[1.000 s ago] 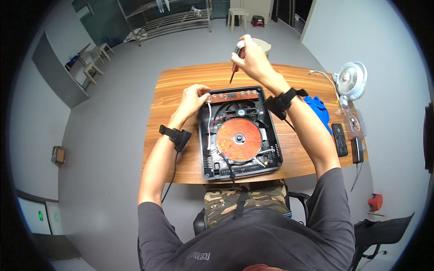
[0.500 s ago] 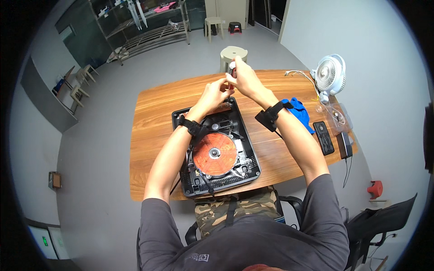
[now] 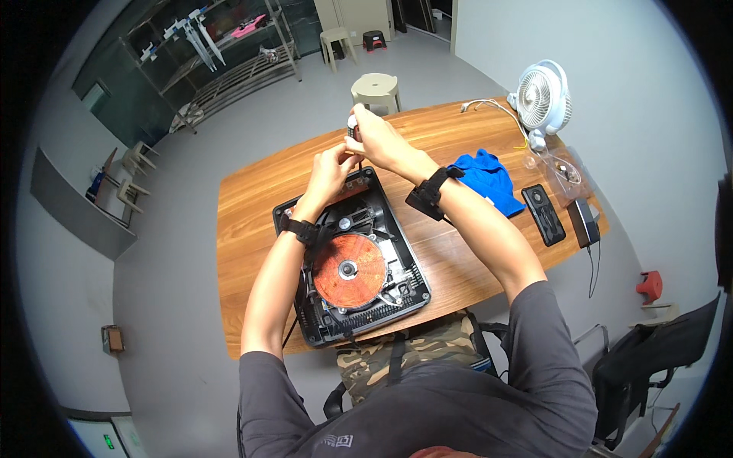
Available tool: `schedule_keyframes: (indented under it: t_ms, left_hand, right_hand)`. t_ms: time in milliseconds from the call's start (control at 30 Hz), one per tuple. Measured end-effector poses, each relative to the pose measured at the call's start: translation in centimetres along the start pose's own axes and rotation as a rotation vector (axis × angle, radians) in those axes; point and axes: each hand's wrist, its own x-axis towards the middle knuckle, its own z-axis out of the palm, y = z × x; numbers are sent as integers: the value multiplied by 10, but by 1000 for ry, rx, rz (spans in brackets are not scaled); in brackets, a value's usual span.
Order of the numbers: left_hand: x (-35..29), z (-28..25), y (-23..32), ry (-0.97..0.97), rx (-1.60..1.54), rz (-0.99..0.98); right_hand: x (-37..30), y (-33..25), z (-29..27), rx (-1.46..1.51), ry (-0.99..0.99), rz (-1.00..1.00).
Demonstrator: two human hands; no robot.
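Note:
In front of me lies an opened induction cooker (image 3: 407,244), its black housing showing a round copper-coloured coil (image 3: 328,276) and inner parts. My right hand (image 3: 379,142) is closed round the handle of a screwdriver (image 3: 352,124), which stands upright over the housing's far right corner. Close below it, my left hand (image 3: 328,174) has its fingers pinched at the screwdriver's lower part. The tip is hard to make out at the corner. Both wrists wear black straps.
Right of the cooker, a blue cloth (image 3: 485,182) lies crumpled on the wooden table (image 3: 248,229). Beyond it are a black tool case (image 3: 543,215), a black box with a cable (image 3: 583,223), a clear plastic tray (image 3: 571,182) and a white fan (image 3: 542,99). A stool (image 3: 376,90) stands past the far edge.
The whole view has shifted and turned slightly, so the table and cooker appear tilted differently. Both hands stay at the cooker's far right corner with the screwdriver.

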Motion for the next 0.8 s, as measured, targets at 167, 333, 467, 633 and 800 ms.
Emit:
schedule_keyframes:
  t_ms: [167,333,467,633,800]
  left_hand:
    - [0,-2,5,-1,63,-22]
    - [2,0,0,24,23,1]
    - [2,0,-1,19,11,-22]
    - [3,0,0,3,26,-34]
    - [0,3,1,34,11,-39]
  right_hand:
    - [0,1,1,10,8,7]
    - [0,0,1,3,16,7]
    - [1,-2,0,-8,5,12]
    - [0,-3,-4,2,-18,17]
    - [-1,-6,-8,15,-50,37]
